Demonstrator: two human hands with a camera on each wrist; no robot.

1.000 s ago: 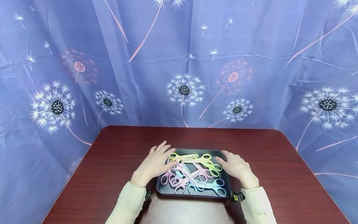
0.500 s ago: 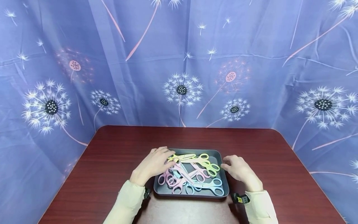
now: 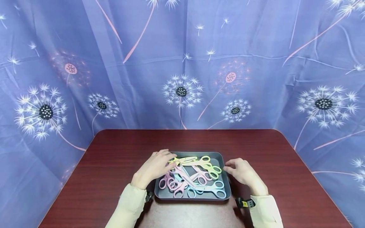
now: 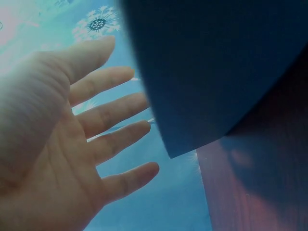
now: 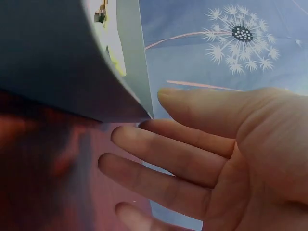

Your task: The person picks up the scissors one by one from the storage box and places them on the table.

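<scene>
A dark grey tray [image 3: 192, 199] holds several scissors in pastel colours: yellow ones [image 3: 196, 163] at the back, green ones [image 3: 212, 170] at the right, pink ones [image 3: 183, 177] and blue ones [image 3: 206, 188] nearer the front. My left hand [image 3: 154, 167] is at the tray's left side, its thumb over the rim. In the left wrist view its fingers [image 4: 115, 110] are extended and slightly spread beside the tray's outer wall [image 4: 211, 72]. At the right side is my right hand [image 3: 243, 172], thumb beside the rim. Its fingers [image 5: 168, 151] lie loosely bent near the wall, holding nothing; contact is unclear.
The tray stands on a dark red wooden table [image 3: 128, 139]. A blue curtain [image 3: 142, 79] with dandelion prints hangs along the table's back and sides. Both wrists wear black straps; a small device [image 3: 245, 203] shows at the right one.
My right hand has drawn back from over the tray's right rim to outside it. The left hand's fingers have come closer together and lower. The head view has shifted slightly; the scissors keep their arrangement.
</scene>
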